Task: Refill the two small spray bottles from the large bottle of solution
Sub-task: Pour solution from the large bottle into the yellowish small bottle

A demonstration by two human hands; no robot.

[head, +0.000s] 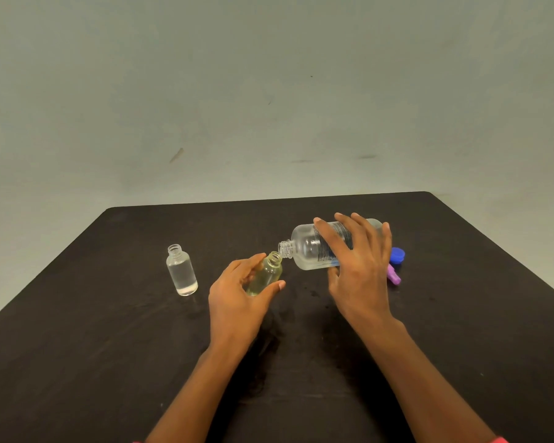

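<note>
My right hand (355,266) grips the large clear bottle (311,247), uncapped and tipped on its side, with its neck pointing left and down. The neck meets the mouth of a small clear bottle (267,272), which my left hand (240,295) holds tilted above the table. This small bottle looks partly filled with a pale liquid. A second small clear bottle (182,270) stands upright and uncapped to the left, apart from both hands, with clear liquid in it.
A blue cap (398,254) and a purple spray top (394,276) lie on the dark table (109,346) just behind my right hand. The table's far edge meets a grey wall. Wet-looking marks show near the middle.
</note>
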